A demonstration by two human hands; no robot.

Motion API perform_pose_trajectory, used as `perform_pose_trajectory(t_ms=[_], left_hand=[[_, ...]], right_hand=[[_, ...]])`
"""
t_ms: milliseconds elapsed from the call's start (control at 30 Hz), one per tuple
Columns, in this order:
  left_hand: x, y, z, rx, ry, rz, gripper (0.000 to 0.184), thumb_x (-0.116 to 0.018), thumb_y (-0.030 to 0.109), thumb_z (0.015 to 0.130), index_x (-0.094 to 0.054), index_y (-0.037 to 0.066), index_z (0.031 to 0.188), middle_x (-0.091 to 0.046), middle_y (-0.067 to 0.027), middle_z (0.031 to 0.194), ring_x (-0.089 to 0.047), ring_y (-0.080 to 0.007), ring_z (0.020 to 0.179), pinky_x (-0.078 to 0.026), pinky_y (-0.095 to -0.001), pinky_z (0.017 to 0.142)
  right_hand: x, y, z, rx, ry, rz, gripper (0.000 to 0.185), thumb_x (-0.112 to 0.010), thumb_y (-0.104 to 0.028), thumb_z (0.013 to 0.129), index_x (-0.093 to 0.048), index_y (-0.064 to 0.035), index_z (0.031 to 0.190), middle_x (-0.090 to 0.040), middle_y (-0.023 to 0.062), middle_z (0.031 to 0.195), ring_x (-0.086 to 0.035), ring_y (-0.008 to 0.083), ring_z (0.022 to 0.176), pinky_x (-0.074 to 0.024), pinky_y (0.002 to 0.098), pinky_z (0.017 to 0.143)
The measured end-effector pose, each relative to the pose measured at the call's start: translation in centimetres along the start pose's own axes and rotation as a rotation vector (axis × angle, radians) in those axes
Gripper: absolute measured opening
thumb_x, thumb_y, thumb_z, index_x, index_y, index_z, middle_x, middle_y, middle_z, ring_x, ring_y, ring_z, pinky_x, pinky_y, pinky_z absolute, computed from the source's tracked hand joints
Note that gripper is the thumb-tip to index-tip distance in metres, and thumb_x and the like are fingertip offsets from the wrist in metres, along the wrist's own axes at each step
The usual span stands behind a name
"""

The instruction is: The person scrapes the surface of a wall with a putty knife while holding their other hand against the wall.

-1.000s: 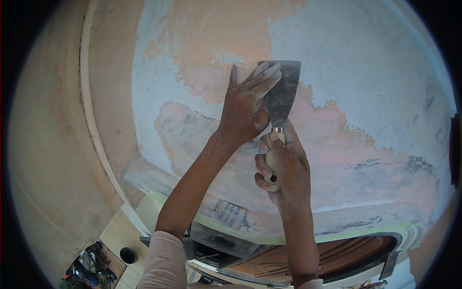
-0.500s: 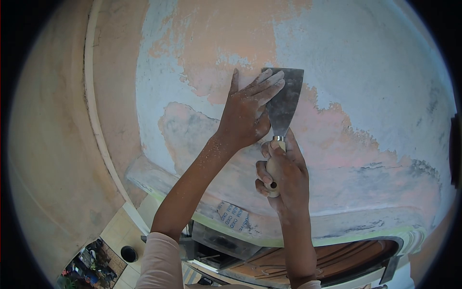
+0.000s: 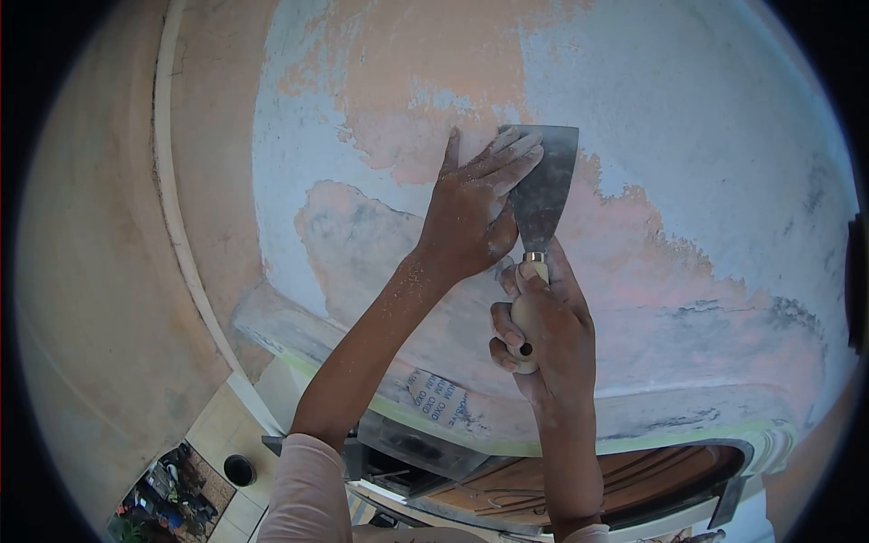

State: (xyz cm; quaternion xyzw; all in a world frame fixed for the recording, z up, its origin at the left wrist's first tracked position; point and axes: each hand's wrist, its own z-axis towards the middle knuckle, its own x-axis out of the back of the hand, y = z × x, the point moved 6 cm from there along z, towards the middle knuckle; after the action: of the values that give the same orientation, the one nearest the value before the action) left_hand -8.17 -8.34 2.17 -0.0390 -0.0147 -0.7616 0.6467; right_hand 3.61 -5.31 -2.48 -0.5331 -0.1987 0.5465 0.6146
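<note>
A wide-bladed putty knife [image 3: 550,176] lies against the wall [image 3: 625,235], its dark metal blade pointing up. Its pale handle is wrapped by the fingers of my right hand [image 3: 563,330], with the thumb along the handle near the ferrule. My left hand [image 3: 466,217] rests its outstretched, dusty fingertips on the left part of the blade; the index finger side and thumb are partly hidden. Peeled patches of white, peach and pink paint surround the blade.
A piece of printed sandpaper [image 3: 437,396] lies on the ledge [image 3: 652,412] below my hands. Lower down are a dark-framed wooden arch [image 3: 652,484], a black bucket [image 3: 240,470] and cluttered items [image 3: 167,498] on the tiled floor. A pale pipe [image 3: 172,199] runs down the left.
Both hands and the putty knife have shifted slightly to the right in view. The grip on the handle and the left fingers on the blade stay the same.
</note>
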Motion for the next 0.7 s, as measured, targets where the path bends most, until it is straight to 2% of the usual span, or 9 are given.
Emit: perform_pose_trajectory(t_ms=[33, 133, 233, 333, 433, 700], left_hand=[[-0.2, 0.2, -0.2, -0.012, -0.001, -0.007, 0.064, -0.052, -0.001, 0.064, -0.055, 0.006, 0.128, -0.055, -0.0117, 0.133, -0.043, -0.0327, 0.131, -0.008, -0.0636, 0.112], [0.5, -0.3, 1.0, 0.006, 0.047, -0.005, 0.067, -0.045, -0.002, 0.062, -0.058, 0.008, 0.127, -0.055, -0.0125, 0.133, -0.045, -0.0323, 0.130, -0.009, -0.0615, 0.112], [0.5, -0.4, 1.2, 0.020, 0.026, 0.025, 0.067, -0.045, -0.002, 0.062, -0.058, 0.008, 0.127, -0.055, -0.0123, 0.134, -0.043, -0.0321, 0.131, -0.009, -0.0615, 0.112], [-0.1, 0.1, -0.1, -0.004, -0.029, 0.033, 0.064, -0.052, -0.001, 0.066, -0.054, 0.007, 0.129, -0.055, -0.0110, 0.134, -0.042, -0.0319, 0.132, -0.008, -0.0625, 0.112], [0.7, -0.9, 1.3, 0.009, 0.021, 0.036, 0.063, -0.052, -0.001, 0.067, -0.054, 0.007, 0.129, -0.054, -0.0103, 0.134, -0.042, -0.0315, 0.132, -0.008, -0.0625, 0.112], [0.9, -0.6, 0.7, 0.029, 0.049, 0.000, 0.063, -0.047, -0.001, 0.065, -0.057, 0.007, 0.127, -0.057, -0.0147, 0.130, -0.045, -0.0342, 0.129, -0.010, -0.0617, 0.112]], right_hand=[[0.2, 0.1, -0.2, 0.013, 0.011, -0.015, 0.042, -0.047, -0.015, 0.096, -0.037, -0.0078, 0.136, -0.047, 0.0026, 0.086, -0.042, 0.0060, 0.050, -0.0325, 0.0184, 0.034], [-0.7, -0.5, 0.9, 0.026, 0.017, -0.035, 0.042, -0.047, -0.015, 0.097, -0.037, -0.0076, 0.136, -0.047, 0.0023, 0.084, -0.042, 0.0058, 0.049, -0.0326, 0.0181, 0.034], [-0.3, -0.9, 0.9, -0.003, -0.038, -0.001, 0.045, -0.050, -0.014, 0.097, -0.035, -0.0105, 0.140, -0.046, 0.0014, 0.086, -0.045, 0.0063, 0.053, -0.0367, 0.0211, 0.038], [0.6, -0.1, -0.1, -0.018, -0.032, -0.003, 0.046, -0.050, -0.014, 0.097, -0.036, -0.0101, 0.140, -0.046, 0.0016, 0.087, -0.045, 0.0065, 0.053, -0.0361, 0.0215, 0.038], [-0.7, -1.0, 1.3, -0.009, -0.018, -0.037, 0.046, -0.050, -0.014, 0.097, -0.035, -0.0100, 0.140, -0.046, 0.0013, 0.087, -0.044, 0.0065, 0.053, -0.0359, 0.0214, 0.038], [-0.7, -0.7, 0.9, -0.015, -0.046, -0.048, 0.047, -0.050, -0.015, 0.097, -0.035, -0.0101, 0.140, -0.047, 0.0012, 0.088, -0.044, 0.0059, 0.053, -0.0356, 0.0209, 0.037]])
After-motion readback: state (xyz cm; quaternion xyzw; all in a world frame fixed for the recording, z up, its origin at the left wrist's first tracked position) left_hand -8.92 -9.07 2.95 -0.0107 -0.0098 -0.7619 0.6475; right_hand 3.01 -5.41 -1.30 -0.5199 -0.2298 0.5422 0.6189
